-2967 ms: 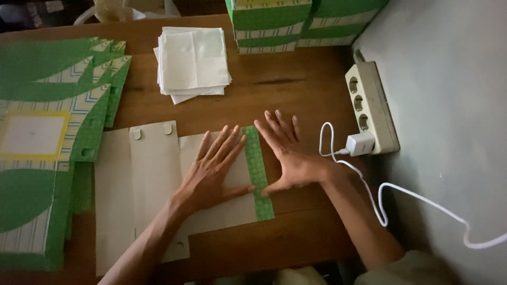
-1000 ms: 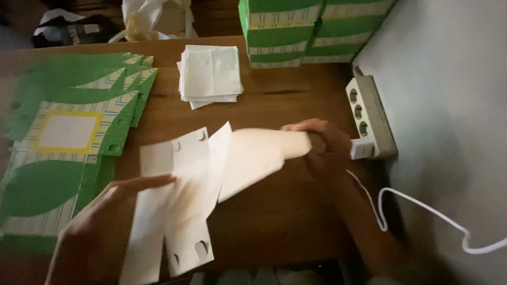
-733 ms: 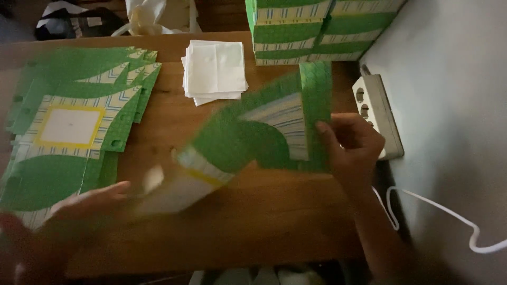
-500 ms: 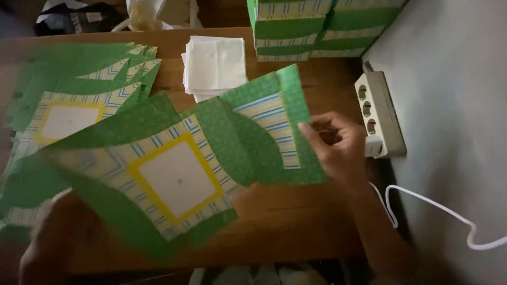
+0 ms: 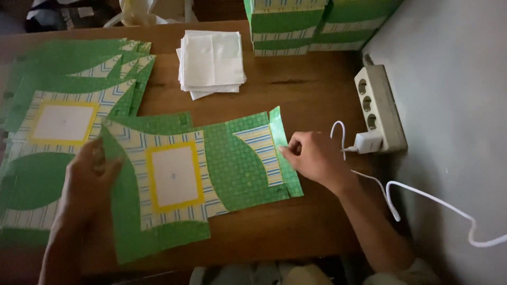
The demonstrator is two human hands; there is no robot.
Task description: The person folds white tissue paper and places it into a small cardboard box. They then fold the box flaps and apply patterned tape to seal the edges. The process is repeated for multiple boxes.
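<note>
The left hand (image 5: 90, 177) lies flat, fingers spread, on the left edge of a flat green cardboard box blank (image 5: 195, 179) with a yellow-framed white panel, which rests printed side up on the wooden desk (image 5: 296, 100) just beside a fanned stack of matching blanks (image 5: 58, 105). The right hand (image 5: 314, 157) has its fingertips pinched together on the blank's narrow right flap, near a white charger (image 5: 368, 141) plugged into a power strip (image 5: 377, 113). Behind lie folded white papers (image 5: 211, 60) and stacked green boxes (image 5: 311, 24).
</note>
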